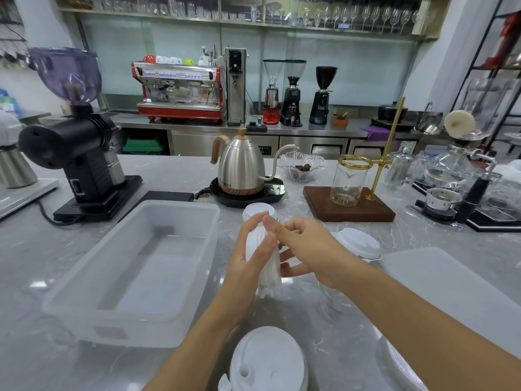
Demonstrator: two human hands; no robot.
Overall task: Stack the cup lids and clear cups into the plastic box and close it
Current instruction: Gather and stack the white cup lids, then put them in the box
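Both hands' fingers grasping stacked white lids (265,266), left hand (251,258), right hand (307,249), plastic box (197,266) beside them holding nothing

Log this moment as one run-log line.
phase: stacking lids | left hand: grips stack of white lids | right hand: steadies stack | plastic box: open, empty | box lid: on counter, right

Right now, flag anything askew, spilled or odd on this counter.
Nothing spilled or damaged. The white lids lie scattered singly rather than stacked, and the plastic box stands open, holding nothing visible. The left hand grips a lid stack.
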